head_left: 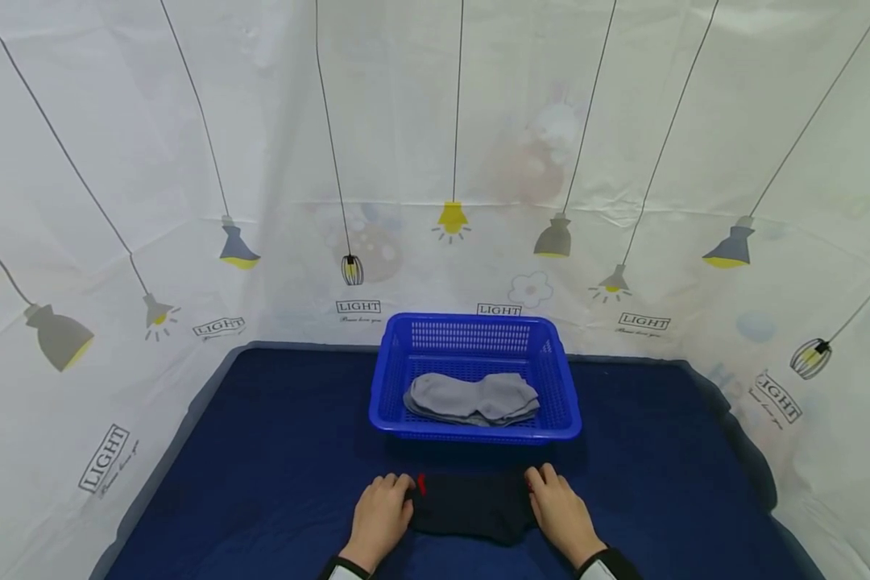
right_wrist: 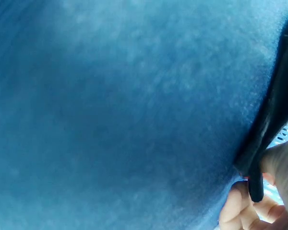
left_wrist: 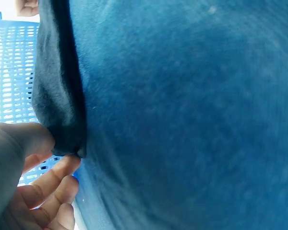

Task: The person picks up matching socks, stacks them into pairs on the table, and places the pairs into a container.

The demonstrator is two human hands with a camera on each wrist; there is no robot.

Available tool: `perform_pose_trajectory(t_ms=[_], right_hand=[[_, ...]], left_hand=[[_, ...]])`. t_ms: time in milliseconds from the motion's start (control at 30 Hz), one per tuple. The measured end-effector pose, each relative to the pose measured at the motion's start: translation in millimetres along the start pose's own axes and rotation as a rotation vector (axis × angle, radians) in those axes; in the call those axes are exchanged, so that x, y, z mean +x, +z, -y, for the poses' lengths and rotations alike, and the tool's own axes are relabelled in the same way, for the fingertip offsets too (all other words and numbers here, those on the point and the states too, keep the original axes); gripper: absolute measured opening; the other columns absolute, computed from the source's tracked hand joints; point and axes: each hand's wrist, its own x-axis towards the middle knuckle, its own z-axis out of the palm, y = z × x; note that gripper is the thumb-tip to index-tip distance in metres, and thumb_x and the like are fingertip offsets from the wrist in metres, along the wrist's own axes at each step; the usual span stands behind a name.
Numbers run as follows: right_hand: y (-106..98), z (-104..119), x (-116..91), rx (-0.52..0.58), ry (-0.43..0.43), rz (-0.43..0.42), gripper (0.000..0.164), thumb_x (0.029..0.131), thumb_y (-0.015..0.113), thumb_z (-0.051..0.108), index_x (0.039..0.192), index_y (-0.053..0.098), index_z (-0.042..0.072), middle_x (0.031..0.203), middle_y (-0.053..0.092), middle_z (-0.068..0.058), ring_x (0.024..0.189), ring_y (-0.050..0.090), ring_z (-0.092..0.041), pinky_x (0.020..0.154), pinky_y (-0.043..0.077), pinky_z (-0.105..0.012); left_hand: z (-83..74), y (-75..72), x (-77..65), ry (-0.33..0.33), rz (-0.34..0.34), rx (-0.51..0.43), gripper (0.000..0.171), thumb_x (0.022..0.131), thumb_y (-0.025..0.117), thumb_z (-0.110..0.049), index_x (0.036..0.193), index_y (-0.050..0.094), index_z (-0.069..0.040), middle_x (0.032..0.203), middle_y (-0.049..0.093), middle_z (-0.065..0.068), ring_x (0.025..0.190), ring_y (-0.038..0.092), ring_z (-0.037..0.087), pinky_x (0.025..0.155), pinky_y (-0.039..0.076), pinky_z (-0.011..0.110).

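Observation:
A black sock (head_left: 474, 507) with a small red mark near its left end is stretched sideways between both hands in the head view. My left hand (head_left: 380, 515) pinches its left end. In the left wrist view that end of the dark sock (left_wrist: 62, 96) sits between the thumb and the fingers (left_wrist: 62, 167). My right hand (head_left: 564, 515) pinches the other end. The right wrist view has this end of the sock (right_wrist: 257, 158) between thumb and fingers, with part of the hand cut off by the frame edge.
Just beyond the sock stands a blue plastic basket (head_left: 474, 436) with slotted walls. Grey socks (head_left: 478, 396) lie flat in a stack inside it. Dark blue cloth (head_left: 275, 451) covers the table. A white sheet printed with lamps (head_left: 406, 145) hangs behind and at both sides.

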Motion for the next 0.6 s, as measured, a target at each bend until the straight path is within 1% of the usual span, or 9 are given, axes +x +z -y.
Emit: perform_pose_trajectory(t_ms=[100, 267, 367, 467, 600], right_hand=[[1.9, 0.7, 0.7, 0.007, 0.002, -0.01, 0.025, 0.074, 0.071, 0.009, 0.089, 0.051, 0.013, 0.081, 0.044, -0.002, 0.06, 0.046, -0.016, 0.045, 0.036, -0.029], [2.5, 2.6, 1.7, 0.012, -0.015, -0.049, 0.027, 0.073, 0.072, 0.006, 0.084, 0.048, 0.014, 0.078, 0.041, -0.001, 0.056, 0.044, -0.014, 0.044, 0.034, -0.027], [1.8, 3.9, 1.9, 0.013, -0.02, -0.051, 0.027, 0.073, 0.07, 0.005, 0.083, 0.047, 0.014, 0.078, 0.04, -0.001, 0.056, 0.043, -0.013, 0.044, 0.034, -0.027], [0.8, 4.7, 1.3, 0.015, -0.016, -0.033, 0.025, 0.075, 0.069, 0.005, 0.084, 0.047, 0.014, 0.078, 0.04, -0.001, 0.056, 0.043, -0.013, 0.044, 0.034, -0.026], [-0.6, 5.1, -0.6, 0.012, -0.008, -0.008, 0.025, 0.075, 0.069, 0.006, 0.085, 0.048, 0.014, 0.079, 0.041, -0.001, 0.057, 0.044, -0.012, 0.044, 0.035, -0.026]], left_hand=[[-1.3, 3.1, 0.9, 0.01, -0.015, -0.002, 0.019, 0.067, 0.072, -0.012, 0.083, 0.062, -0.015, 0.071, 0.057, -0.001, 0.063, 0.052, 0.017, 0.056, 0.042, 0.032], [-3.7, 3.6, 3.5, 0.015, -0.015, -0.007, 0.021, 0.065, 0.072, -0.01, 0.08, 0.059, -0.015, 0.069, 0.055, -0.002, 0.061, 0.052, 0.016, 0.054, 0.04, 0.031], [-3.9, 3.1, 5.5, -0.008, 0.001, -0.013, 0.02, 0.065, 0.071, -0.008, 0.079, 0.059, -0.016, 0.068, 0.054, -0.003, 0.06, 0.05, 0.015, 0.053, 0.039, 0.03], [-2.8, 2.8, 7.6, -0.038, 0.014, -0.019, 0.019, 0.066, 0.069, -0.006, 0.078, 0.058, -0.017, 0.068, 0.053, -0.004, 0.06, 0.049, 0.014, 0.053, 0.038, 0.03], [-1.3, 4.6, 8.9, -0.052, 0.014, -0.024, 0.019, 0.065, 0.067, -0.005, 0.077, 0.058, -0.016, 0.067, 0.052, -0.004, 0.06, 0.049, 0.015, 0.052, 0.038, 0.03]])
